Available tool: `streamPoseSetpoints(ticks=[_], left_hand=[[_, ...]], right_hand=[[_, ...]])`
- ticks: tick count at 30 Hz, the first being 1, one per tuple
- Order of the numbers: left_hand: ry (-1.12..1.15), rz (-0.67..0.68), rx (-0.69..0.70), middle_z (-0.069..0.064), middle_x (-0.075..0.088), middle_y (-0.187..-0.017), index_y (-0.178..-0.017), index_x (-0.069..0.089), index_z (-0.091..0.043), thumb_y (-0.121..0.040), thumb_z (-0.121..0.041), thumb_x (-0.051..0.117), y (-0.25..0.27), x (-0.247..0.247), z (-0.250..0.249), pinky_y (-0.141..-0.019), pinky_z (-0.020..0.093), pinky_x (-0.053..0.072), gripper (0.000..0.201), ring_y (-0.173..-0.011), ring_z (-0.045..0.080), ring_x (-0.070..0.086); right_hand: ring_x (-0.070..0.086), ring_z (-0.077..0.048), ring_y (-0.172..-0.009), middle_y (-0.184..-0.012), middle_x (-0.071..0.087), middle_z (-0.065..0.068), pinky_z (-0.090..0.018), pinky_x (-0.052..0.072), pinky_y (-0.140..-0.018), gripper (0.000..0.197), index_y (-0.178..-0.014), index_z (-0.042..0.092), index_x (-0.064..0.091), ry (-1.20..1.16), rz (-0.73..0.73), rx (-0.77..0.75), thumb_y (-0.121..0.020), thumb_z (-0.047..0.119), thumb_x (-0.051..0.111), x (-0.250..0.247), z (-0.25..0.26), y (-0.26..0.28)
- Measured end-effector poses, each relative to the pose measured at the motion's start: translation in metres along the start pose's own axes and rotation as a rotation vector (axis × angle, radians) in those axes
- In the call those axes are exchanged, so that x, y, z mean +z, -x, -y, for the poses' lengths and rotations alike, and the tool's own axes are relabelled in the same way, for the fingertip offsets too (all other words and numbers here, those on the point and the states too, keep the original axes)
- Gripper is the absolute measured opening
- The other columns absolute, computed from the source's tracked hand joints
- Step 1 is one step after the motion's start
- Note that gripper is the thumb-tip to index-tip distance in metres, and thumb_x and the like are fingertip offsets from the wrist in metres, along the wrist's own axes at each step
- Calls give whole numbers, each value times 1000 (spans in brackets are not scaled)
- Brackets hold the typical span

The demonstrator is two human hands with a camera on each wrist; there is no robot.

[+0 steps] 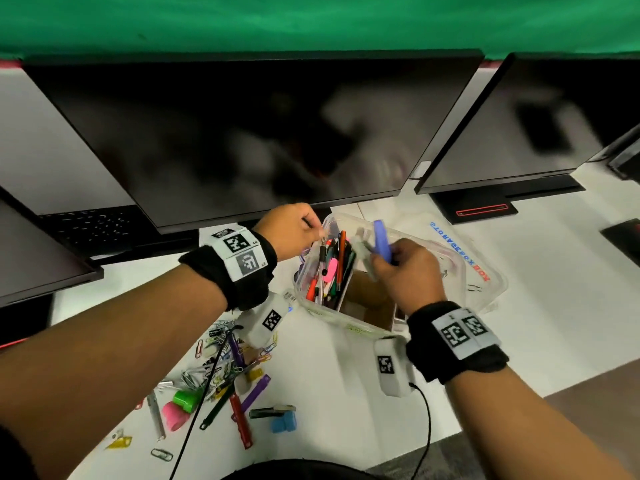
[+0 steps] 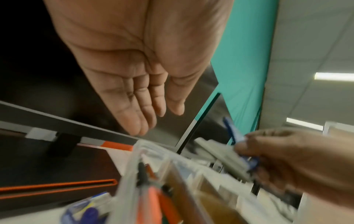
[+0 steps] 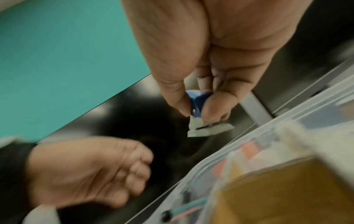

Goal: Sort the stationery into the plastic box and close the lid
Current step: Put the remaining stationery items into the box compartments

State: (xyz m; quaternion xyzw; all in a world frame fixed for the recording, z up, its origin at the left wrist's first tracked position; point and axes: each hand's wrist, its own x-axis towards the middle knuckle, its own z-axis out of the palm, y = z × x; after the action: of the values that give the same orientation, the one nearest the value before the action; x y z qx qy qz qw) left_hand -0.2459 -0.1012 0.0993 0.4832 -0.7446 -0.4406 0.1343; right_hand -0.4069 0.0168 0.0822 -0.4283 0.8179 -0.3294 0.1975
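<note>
**Right Hand Held a Blue-and-White Stapler Above the Open Box**

The right hand (image 1: 408, 268) gripped a small stapler (image 3: 199, 109) with a blue top arm and a white base. The thumb and fingers (image 3: 214, 106) were curled round its hinge end, and the blue arm (image 1: 382, 240) stood raised, apart from the base. The stapler was held over the far half of the clear plastic box (image 1: 311, 306), not touching its contents.

The left hand (image 1: 289, 232) hovered above the box's far left corner. In the left wrist view its fingers (image 2: 141, 109) lay straight and close together, holding nothing; the head view was too blurred there to show more.

The box stood open on the white desk (image 1: 346, 393), just in front of a dark monitor (image 1: 242, 140). Its left compartment held pens and markers (image 1: 332, 268) standing tilted. The compartment beside it showed a brown floor (image 1: 370, 296). The clear lid (image 1: 485, 271), printed with reversed lettering, lay on the desk against the box's right side.

Loose stationery lay on the desk on the near left of the box:
- paper clips (image 1: 221, 337);
- a green cap-like item (image 1: 185, 400) touching a pink one (image 1: 175, 415);
- a red pen (image 1: 241, 424);
- a purple pen (image 1: 256, 391);
- a blue item (image 1: 284, 422).
</note>
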Motion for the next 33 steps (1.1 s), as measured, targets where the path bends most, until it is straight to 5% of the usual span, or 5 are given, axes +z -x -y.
streamPoseSetpoints(ticks=[6, 10, 13, 20, 33], left_hand=[[-401, 127, -111, 6, 66, -111, -118, 56, -17, -84, -26, 65, -1, 22, 28, -85, 35, 55, 36, -98, 24, 64], [-370, 178, -140, 10, 67, -105, -121, 53, -14, -90, -20, 58, 3, 26, 28, -82, 40, 58, 32, -90, 25, 68], [-322, 229, -160, 4, 66, -86, -119, 49, -13, -91, -17, 56, 6, 24, 30, -70, 33, 58, 30, -76, 21, 70], [-247, 285, -184, 1, 62, -78, -116, 45, -17, -90, -17, 58, 9, 24, 37, -58, 24, 54, 29, -71, 18, 70], [-169, 372, -164, 14, 69, -90, -112, 52, -9, -91, -18, 59, 7, 17, 39, -55, 20, 54, 24, -77, 22, 71]], right_hand=[[68, -33, -72, -84, 68, -14, -45, 58, -75, 20, -89, 17, 47, 112, 19, 307, -78, 25, 61, -26, -37, -17], [70, -32, -60, -72, 69, -16, -40, 61, -60, 16, -94, 3, 55, 169, 169, 428, -82, 12, 56, -23, -35, -22], [68, -29, -55, -65, 68, -13, -30, 57, -51, 10, -79, 3, 59, 206, 218, 459, -83, 12, 56, -26, -25, -27], [71, -34, -84, -86, 73, -19, -41, 57, -83, 11, -73, 0, 65, 396, 429, 543, -80, 9, 65, -24, -27, -26], [70, -33, -86, -88, 72, -19, -45, 54, -86, 9, -79, 6, 62, 354, 533, 591, -86, 3, 58, -7, -26, -42]])
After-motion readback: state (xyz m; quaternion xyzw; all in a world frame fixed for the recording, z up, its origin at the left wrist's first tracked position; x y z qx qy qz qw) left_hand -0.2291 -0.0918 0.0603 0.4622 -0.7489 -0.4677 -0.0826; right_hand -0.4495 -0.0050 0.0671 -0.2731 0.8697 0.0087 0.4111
